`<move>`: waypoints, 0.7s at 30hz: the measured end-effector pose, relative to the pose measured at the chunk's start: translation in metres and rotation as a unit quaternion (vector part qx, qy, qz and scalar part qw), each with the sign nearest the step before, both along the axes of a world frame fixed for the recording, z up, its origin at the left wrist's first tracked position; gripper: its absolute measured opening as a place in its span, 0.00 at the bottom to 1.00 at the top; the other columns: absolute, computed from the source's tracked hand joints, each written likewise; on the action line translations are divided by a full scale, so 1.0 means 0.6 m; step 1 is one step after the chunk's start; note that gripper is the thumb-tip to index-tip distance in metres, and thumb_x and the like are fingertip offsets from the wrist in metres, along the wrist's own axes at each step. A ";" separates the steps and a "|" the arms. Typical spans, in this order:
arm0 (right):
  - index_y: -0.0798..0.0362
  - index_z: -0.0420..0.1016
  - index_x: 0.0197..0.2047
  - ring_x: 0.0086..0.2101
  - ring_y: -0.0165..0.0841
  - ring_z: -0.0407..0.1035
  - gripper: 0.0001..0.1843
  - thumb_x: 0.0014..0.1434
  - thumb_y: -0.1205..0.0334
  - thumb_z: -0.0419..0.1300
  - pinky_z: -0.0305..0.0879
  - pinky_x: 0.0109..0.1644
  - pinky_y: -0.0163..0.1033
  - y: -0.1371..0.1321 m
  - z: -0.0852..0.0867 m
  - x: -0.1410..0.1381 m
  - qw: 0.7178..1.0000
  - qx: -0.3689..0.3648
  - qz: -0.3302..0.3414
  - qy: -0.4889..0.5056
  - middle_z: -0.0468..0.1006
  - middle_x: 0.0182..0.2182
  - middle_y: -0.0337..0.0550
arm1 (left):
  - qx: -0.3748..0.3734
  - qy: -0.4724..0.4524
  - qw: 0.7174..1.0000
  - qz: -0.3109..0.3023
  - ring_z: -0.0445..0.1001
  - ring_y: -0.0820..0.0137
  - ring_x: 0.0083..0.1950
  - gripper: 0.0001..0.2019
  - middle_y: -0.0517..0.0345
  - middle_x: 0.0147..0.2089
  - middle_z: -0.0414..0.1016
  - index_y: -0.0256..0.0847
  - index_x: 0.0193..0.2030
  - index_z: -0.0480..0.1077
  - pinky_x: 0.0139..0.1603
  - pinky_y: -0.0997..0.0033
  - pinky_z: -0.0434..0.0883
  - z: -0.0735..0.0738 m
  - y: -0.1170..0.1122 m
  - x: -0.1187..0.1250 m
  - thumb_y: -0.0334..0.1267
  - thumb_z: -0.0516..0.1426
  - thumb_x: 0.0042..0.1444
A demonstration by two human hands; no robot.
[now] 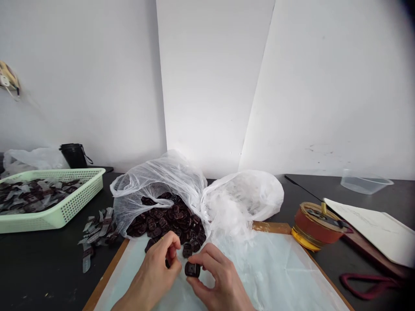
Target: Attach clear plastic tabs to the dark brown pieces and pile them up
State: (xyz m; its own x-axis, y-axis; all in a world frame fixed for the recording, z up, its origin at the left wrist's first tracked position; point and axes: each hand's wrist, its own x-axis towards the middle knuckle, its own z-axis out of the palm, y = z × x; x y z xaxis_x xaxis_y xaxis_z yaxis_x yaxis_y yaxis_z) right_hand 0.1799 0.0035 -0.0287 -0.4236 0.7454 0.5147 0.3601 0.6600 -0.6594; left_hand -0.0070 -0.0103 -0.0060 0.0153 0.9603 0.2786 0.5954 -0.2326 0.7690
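Between the thumb and fingertips of my right hand (220, 274), a small, glossy, dark-brown rounded piece (192, 270), apparently of moulded plastic, is pinched by its edges, just to the right of my left hand (158, 265). The fingers of my left hand are curled toward the thumb; a dark patch shows in the gap, but I cannot tell whether they grip anything. By its look, I judge the piece light, stiff and not easily broken, though its polished face may slip; the rim, taken on opposite sides as here, should offer the surest hold. Directly beyond my hands, a thin, crumpled, clear plastic bag (165, 166) lies on its side, its mouth toward me, with a heap of similar dark-brown pieces (175, 220) in and before it. Beyond my right hand, a second whitish, translucent plastic bag (270, 194) bears pale, filmy contents, too indistinct to name. To the far left of my left hand, a shallow, pale-green perforated plastic basket (73, 205) contains many dark pieces with translucent strips (35, 194); a small loose pile of dark-and-clear strips (102, 229) lies between the basket and that hand.
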 end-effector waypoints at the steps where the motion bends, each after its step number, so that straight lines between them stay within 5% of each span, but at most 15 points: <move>1: 0.50 0.77 0.42 0.33 0.34 0.71 0.18 0.48 0.74 0.62 0.66 0.34 0.35 0.000 0.002 0.001 1.000 0.000 -0.001 -0.003 0.73 0.34 0.43 | 0.000 -0.016 1.000 -0.017 0.66 0.68 0.30 0.10 0.64 0.28 0.63 0.45 0.32 0.63 0.33 0.72 0.62 0.003 0.000 -0.002 0.24 0.52 0.50; 6: 0.49 0.76 0.43 0.33 0.33 0.72 0.12 0.55 0.70 0.62 0.70 0.34 0.34 0.002 0.011 0.005 1.000 0.023 0.005 0.001 0.75 0.34 0.42 | -0.026 -0.169 0.977 -0.128 0.72 0.64 0.42 0.07 0.54 0.42 0.72 0.43 0.43 0.70 0.40 0.70 0.68 0.018 -0.013 0.007 0.33 0.55 0.57; 11: 0.47 0.76 0.44 0.30 0.33 0.72 0.10 0.58 0.62 0.64 0.72 0.31 0.33 0.011 0.009 0.007 0.998 0.058 -0.001 0.010 0.77 0.34 0.41 | -0.077 -0.220 0.963 -0.136 0.71 0.68 0.31 0.05 0.59 0.31 0.73 0.41 0.39 0.71 0.32 0.72 0.69 0.011 -0.013 0.026 0.32 0.58 0.55; 15: 0.46 0.74 0.49 0.30 0.34 0.74 0.14 0.59 0.56 0.64 0.75 0.32 0.34 0.024 0.003 0.015 0.997 0.082 -0.006 0.011 0.79 0.37 0.44 | -0.012 -0.112 0.994 -0.017 0.72 0.69 0.31 0.04 0.61 0.29 0.73 0.41 0.36 0.72 0.32 0.73 0.69 0.033 0.000 -0.021 0.35 0.57 0.55; 19: 0.48 0.76 0.43 0.29 0.35 0.74 0.13 0.62 0.49 0.59 0.74 0.29 0.34 0.041 -0.013 0.021 0.993 0.090 -0.027 0.067 0.79 0.34 0.45 | 0.038 0.006 0.991 0.125 0.74 0.66 0.34 0.05 0.61 0.30 0.73 0.43 0.34 0.70 0.36 0.70 0.70 0.065 -0.005 -0.133 0.36 0.54 0.55; 21: 0.48 0.77 0.42 0.30 0.35 0.75 0.14 0.64 0.49 0.57 0.74 0.30 0.34 0.047 -0.018 0.023 0.993 0.089 -0.022 0.069 0.79 0.35 0.46 | 0.049 0.045 0.980 0.188 0.74 0.62 0.36 0.06 0.58 0.31 0.74 0.44 0.32 0.70 0.41 0.64 0.70 0.063 -0.019 -0.191 0.37 0.53 0.55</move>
